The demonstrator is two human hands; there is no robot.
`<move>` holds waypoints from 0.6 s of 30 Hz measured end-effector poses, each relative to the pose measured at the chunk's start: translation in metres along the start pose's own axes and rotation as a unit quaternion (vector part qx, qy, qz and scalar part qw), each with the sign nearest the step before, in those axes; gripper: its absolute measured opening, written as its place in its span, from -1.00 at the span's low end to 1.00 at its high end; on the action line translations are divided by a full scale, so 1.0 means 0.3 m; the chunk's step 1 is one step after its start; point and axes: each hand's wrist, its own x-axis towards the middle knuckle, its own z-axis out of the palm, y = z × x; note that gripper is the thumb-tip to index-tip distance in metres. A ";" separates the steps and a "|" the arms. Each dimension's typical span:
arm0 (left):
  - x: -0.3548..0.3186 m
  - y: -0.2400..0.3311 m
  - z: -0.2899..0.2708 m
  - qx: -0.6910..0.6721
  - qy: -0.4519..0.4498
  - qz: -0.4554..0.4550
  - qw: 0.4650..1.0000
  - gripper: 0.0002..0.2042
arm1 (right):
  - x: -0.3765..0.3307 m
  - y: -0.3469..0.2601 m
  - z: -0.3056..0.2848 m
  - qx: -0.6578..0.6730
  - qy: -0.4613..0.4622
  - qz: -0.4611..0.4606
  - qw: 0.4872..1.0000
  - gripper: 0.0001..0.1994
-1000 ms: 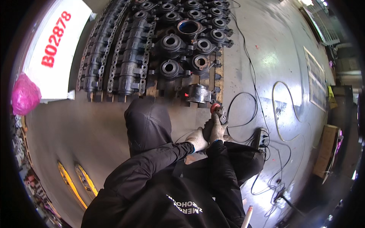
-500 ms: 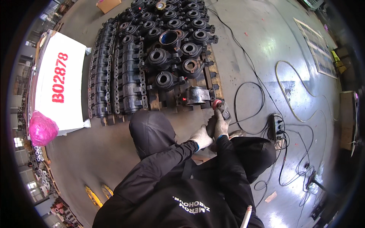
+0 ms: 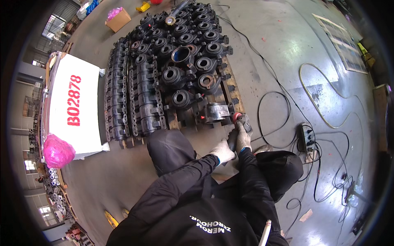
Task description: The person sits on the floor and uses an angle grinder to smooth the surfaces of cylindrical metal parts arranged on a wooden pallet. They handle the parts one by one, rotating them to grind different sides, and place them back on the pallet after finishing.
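Note:
Both of my gloved hands hold an angle grinder (image 3: 245, 122) with a dark body and a red part at its head. My left hand (image 3: 224, 152) is wrapped round the rear of its black body. Farther forward, my right hand (image 3: 243, 138) is closed round the body near the head. The grinder's head is at the near right corner of the pallet, just right of a cast part with a bright, bare-metal curved face (image 3: 216, 112). Whether the grinder touches that part I cannot tell.
Rows of black cast parts (image 3: 180, 98) fill a wooden pallet (image 3: 232, 92). Another tool with a round wire brush (image 3: 170, 20) lies on them. A white crate (image 3: 84, 102) with a pink bundle (image 3: 58, 150) stands left. Right are a power strip (image 3: 306, 137) and looped cables (image 3: 258, 108).
The view has tilted up, so more of the far floor and a cardboard box show. My hands keep their hold on the grinder, with little movement against the pallet.

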 end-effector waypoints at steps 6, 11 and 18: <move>-0.032 -0.003 0.000 0.005 -0.028 -0.017 0.999 -0.23 | -0.013 0.043 -0.031 -0.011 0.011 0.016 1.000 -0.10; -0.034 0.003 -0.010 0.024 -0.004 0.006 1.000 -0.26 | 0.016 0.050 -0.037 0.010 -0.003 0.027 1.000 -0.14; -0.033 0.010 -0.027 0.045 -0.003 -0.006 0.999 -0.31 | 0.066 0.095 -0.053 0.056 -0.043 0.041 0.997 -0.24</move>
